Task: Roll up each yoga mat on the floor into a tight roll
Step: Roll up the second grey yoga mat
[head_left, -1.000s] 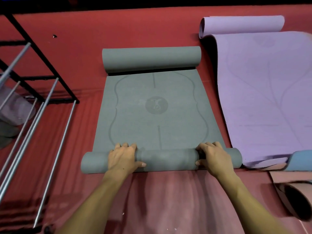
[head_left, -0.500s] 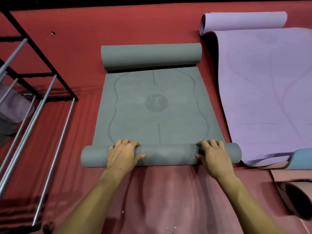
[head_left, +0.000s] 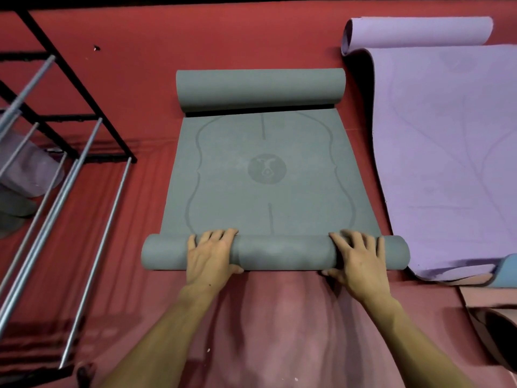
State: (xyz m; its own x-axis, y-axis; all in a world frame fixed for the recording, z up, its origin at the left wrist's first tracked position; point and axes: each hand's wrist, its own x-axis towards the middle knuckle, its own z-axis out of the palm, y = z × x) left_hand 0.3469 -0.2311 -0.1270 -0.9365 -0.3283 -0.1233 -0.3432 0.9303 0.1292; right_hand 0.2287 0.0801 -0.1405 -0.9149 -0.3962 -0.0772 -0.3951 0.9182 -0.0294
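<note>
Since the earlier frames the near roll [head_left: 275, 252] of the grey mat [head_left: 265, 175] has been pushed a little farther up the mat, so that less of the printed line below the round logo [head_left: 267, 168] is left showing. The roll is pressed from above by both hands. The left hand [head_left: 210, 256] is laid over it left of centre, fingers spread over the top and thumb at the near side. The right hand [head_left: 359, 260] is laid likewise right of centre. Neither hand is closed around the roll; both are held flat and open against it. The mat lies on the red floor [head_left: 126, 79], its far end curled into a second roll [head_left: 260, 89]. A purple mat [head_left: 447, 152] is spread just beside it on the right. A metal rack [head_left: 56, 152] stands at the left.
</note>
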